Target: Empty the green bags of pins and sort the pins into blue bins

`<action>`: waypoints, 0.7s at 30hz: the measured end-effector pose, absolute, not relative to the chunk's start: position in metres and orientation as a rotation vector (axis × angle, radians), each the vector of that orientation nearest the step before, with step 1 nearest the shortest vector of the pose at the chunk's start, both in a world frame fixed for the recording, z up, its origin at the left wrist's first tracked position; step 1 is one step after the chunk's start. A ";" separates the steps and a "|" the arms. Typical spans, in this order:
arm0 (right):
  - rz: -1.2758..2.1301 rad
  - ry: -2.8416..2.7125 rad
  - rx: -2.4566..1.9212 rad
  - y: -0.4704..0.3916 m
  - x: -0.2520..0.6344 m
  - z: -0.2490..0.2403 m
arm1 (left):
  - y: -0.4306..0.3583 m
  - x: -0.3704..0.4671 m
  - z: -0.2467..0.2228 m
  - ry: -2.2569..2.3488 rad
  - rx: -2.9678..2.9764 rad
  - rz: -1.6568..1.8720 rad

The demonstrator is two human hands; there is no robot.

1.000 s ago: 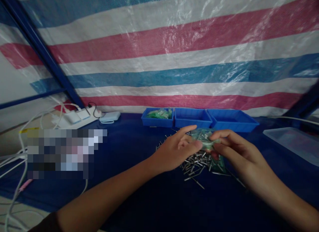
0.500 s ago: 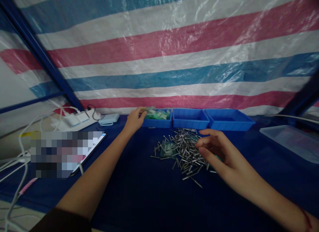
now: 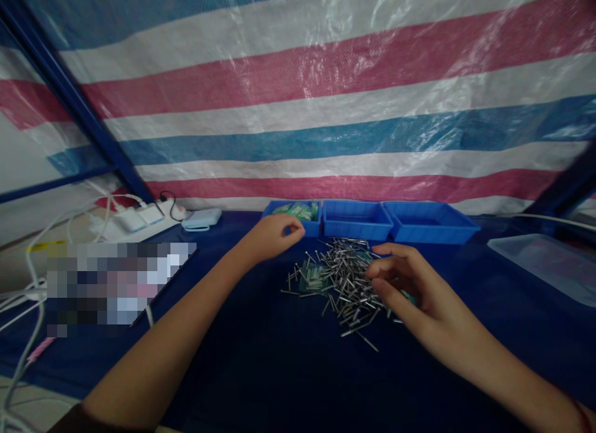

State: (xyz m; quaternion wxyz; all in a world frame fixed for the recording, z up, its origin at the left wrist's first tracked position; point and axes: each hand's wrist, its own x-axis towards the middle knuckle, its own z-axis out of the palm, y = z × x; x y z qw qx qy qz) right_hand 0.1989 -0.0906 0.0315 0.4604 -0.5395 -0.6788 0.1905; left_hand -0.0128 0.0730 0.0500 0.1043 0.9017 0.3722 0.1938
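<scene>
A heap of metal nails or screws [image 3: 347, 284] lies on the dark blue table, with a small green-tinted packet [image 3: 313, 276] at its left side. Green and clear packets [image 3: 300, 211] fill the left blue bin [image 3: 319, 221]. My left hand [image 3: 274, 236] is in front of that bin, its fingers curled and thumb close to the index finger, with nothing visible in them. At the right edge of the heap my right hand [image 3: 405, 281] hovers with fingers bent and apart; a bit of green shows behind it.
Two more blue bins, a middle one [image 3: 357, 228] and a right one [image 3: 433, 231], stand in the row. A clear plastic lid [image 3: 544, 262] lies right; a tablet [image 3: 121, 281], power strip [image 3: 149, 219], cables and a pale blue case [image 3: 202, 219] lie left.
My left hand has let go of a clear packet at the left bin and come back toward the heap, its fingers now curled. My right hand has hardly moved.
</scene>
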 end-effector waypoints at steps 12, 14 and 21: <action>0.375 -1.782 -1.337 -0.093 0.197 0.032 | 0.044 -0.001 0.046 0.871 2.546 0.180; 0.367 -1.788 -1.339 -0.093 0.197 0.033 | 0.046 -0.001 0.046 0.859 2.507 0.212; 0.380 -1.820 -1.355 -0.092 0.198 0.031 | 0.049 -0.004 0.040 0.823 2.454 0.260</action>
